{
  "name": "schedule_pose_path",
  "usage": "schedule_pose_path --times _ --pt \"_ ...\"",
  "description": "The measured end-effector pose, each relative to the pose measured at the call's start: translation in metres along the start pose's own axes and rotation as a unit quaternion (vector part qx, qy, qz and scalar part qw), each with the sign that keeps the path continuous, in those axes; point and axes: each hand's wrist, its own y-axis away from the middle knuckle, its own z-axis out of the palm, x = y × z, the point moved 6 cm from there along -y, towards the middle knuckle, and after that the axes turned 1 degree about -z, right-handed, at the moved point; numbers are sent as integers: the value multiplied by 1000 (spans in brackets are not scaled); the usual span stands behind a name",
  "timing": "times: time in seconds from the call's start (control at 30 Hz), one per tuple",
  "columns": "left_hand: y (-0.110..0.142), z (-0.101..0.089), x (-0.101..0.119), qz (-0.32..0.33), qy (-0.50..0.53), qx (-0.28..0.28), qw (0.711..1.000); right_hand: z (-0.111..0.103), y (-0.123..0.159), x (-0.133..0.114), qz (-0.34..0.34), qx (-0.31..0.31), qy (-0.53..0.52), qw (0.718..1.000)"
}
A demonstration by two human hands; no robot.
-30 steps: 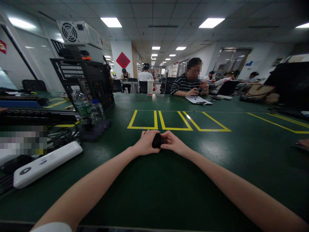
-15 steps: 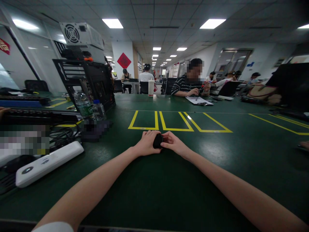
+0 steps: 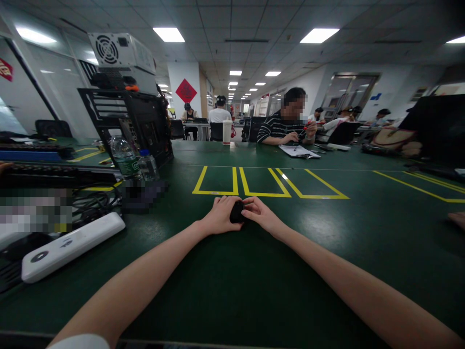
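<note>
Both my arms reach forward over the green table (image 3: pixel 232 286). My left hand (image 3: pixel 221 215) and my right hand (image 3: pixel 262 215) meet just below the yellow floor-tape rectangles (image 3: pixel 218 182). Between them they hold a small black object (image 3: pixel 237 212); the fingers of both hands are curled round it. What the object is I cannot make out.
A white power strip (image 3: pixel 70 245) and a tangle of cables lie at the left. Two water bottles (image 3: pixel 125 159) stand by a black computer case (image 3: pixel 134 123). A person in a striped shirt (image 3: pixel 283 127) works across the table. Someone's hand (image 3: pixel 457 219) shows at the right edge.
Nothing has moved beyond a slight shift of the camera; both hands stay closed on the small black object.
</note>
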Motion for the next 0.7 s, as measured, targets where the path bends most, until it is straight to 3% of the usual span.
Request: schedule_pose_path --times 0.2,0.47,0.7 --pt "0 1 -2 2 -10 12 1000 2 1 -3 -26 -61 -20 998" --pt "1 1 -1 7 -5 11 1000 -1 0 -5 -9 8 -1 1000" --pt "1 -1 0 6 4 2 1000 1 2 -5 15 -28 -9 999"
